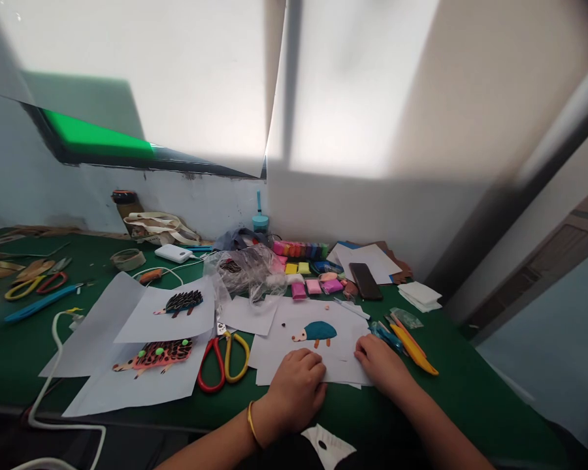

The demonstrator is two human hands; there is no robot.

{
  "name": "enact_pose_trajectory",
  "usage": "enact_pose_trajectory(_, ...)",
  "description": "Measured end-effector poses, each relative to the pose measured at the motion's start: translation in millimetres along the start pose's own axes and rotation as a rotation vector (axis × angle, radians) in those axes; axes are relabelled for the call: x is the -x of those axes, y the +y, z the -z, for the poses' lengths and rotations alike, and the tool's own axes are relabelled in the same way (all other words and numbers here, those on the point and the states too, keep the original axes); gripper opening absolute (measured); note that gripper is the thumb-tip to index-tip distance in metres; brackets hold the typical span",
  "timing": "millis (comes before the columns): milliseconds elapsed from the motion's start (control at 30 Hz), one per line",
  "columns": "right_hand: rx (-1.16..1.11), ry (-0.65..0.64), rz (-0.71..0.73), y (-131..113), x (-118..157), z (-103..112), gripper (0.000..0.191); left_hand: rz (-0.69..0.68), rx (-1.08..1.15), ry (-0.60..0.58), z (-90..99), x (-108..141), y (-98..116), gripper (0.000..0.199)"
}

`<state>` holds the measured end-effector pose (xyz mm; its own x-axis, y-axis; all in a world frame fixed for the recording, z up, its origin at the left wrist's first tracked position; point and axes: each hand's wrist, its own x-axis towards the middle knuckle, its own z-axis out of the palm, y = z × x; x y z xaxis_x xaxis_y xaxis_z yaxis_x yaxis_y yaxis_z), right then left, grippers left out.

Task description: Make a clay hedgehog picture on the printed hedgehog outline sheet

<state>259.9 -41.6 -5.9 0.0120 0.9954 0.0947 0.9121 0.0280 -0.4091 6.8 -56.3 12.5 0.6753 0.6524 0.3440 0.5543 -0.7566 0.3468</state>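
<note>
The white sheet of paper with a teal-bodied clay hedgehog figure [310, 339] is lying on the green table covering [10, 352] near the front edge, and we are pressing both hands down on its lower part. Our left hand [296, 385] (a gold bangle is sitting on that wrist) is resting loosely curled on the sheet's lower middle, grasping nothing that we can see. Our right hand [379, 361] is lying fingers-down on the sheet's lower right corner, likewise closed on nothing. Just left of the sheet, the red-and-yellow-handled scissors [224, 360] are lying flat. Further left, two more sheets are carrying a black spiny hedgehog figure [181, 302] and a pink spotted hedgehog figure [155, 356]. Beyond the sheet, small blocks of coloured modelling clay [306, 277] are sitting near a dark phone [365, 281], and yellow plastic modelling tools [414, 349] are lying just right of our right hand.
</note>
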Motion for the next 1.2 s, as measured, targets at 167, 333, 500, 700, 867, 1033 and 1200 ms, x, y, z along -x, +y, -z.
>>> enact_pose_trajectory(167,-0.104,0.052,0.15,-32.8,-4.0,-3.7,0.01,-0.024,0.028,0.049,0.2,-2.5,-1.7,0.012)
enact_pose_trajectory(333,-0.231,-0.074,0.235,-67.0,-10.1,-15.8,0.012,-0.005,0.027,0.06,-0.1,-2.2,-2.6,0.012)
enact_pose_trajectory(500,-0.312,-0.082,0.276,-60.3,-11.3,-23.9,0.021,0.015,0.054,0.071,-1.0,-2.2,-5.3,0.012)
enact_pose_trajectory(700,-0.468,0.008,0.317,-46.9,-5.9,-19.6,0.025,0.092,0.076,0.068,-0.1,-3.3,-6.3,0.013)
enact_pose_trajectory(867,-0.446,0.03,0.283,-40.4,-2.6,-16.9,0.025,0.174,-0.021,0.028,-0.5,-5.0,-5.5,0.012)
enact_pose_trajectory(1033,-0.436,0.024,0.262,-42.7,-0.2,-15.7,0.025,0.224,-0.067,-0.032,-0.2,-20.7,-6.1,0.015)
enact_pose_trajectory(1200,-0.416,0.03,0.268,-46.5,2.0,-15.4,0.024,0.295,-0.039,-0.08,-5.3,-33.6,-3.0,0.004)
